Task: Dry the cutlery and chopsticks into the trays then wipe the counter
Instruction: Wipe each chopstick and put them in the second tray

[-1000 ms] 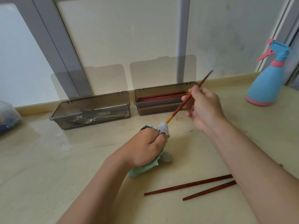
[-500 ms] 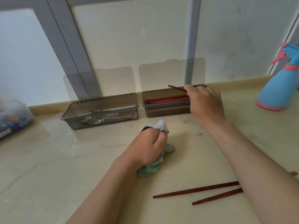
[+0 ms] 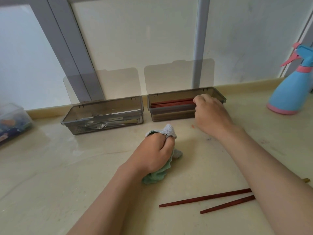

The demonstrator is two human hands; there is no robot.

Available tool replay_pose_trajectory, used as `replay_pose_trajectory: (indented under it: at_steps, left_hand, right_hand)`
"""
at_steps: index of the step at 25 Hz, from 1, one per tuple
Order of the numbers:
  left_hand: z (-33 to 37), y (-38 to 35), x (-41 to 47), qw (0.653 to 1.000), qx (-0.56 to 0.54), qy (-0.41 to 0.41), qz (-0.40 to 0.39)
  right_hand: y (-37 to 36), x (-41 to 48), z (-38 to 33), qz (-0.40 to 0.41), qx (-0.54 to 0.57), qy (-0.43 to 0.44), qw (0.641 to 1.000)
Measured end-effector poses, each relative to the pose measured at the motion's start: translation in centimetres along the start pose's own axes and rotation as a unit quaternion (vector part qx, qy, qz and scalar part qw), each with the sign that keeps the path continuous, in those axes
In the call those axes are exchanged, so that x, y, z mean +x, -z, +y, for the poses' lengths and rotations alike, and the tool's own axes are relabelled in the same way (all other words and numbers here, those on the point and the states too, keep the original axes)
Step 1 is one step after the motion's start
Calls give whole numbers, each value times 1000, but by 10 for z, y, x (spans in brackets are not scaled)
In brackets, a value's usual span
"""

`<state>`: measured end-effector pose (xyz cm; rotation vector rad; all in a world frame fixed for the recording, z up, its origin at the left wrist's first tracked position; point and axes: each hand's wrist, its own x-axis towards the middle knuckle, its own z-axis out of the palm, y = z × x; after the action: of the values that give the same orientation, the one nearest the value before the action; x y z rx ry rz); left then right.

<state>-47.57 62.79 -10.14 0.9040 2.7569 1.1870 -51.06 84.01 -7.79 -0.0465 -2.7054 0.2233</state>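
Observation:
My left hand (image 3: 152, 153) grips a bunched green and grey cloth (image 3: 155, 177) on the beige counter (image 3: 67, 175). My right hand (image 3: 211, 114) reaches into the right tray (image 3: 169, 94), its fingers curled down on a red-brown chopstick that lies level with the several chopsticks (image 3: 171, 103) in there. The hand hides the right ends of those sticks. The left tray (image 3: 101, 103) holds forks and other steel cutlery (image 3: 105, 122). Two loose chopsticks (image 3: 203, 198) lie on the counter under my right forearm.
Both trays stand against the back wall with their clear lids up. A blue and pink spray bottle (image 3: 291, 92) stands at the far right. A clear plastic box (image 3: 11, 119) sits at the left edge. Small specks mark the counter near my right wrist.
My right hand drew the chopstick out of the cloth, carried it back over the right tray and lowered it among the others. My left hand stayed on the cloth.

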Motion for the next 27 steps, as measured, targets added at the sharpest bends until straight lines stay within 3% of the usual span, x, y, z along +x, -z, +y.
replay_pose_trajectory:
  at_steps: [2,4,8,11,14,27]
  left_hand:
    - [5,4,-1,999,-47,19,17]
    - [11,10,0,988,-138,63,40]
    - [11,12,3,954,-237,125,135]
    - [10,12,3,941,-261,126,173]
    - [9,12,3,938,-269,122,179]
    - [8,14,0,934,-261,120,214]
  right_hand:
    - [15,-6,3,-51,48,23,997]
    - [32,-15,0,-169,122,67,976]
    - [50,-42,-26,-407,190,152,880]
    - [53,-55,-44,-462,194,204,841]
    - [53,-64,-56,-524,163,201,812]
    - [47,-88,-73,-476,75,259,837]
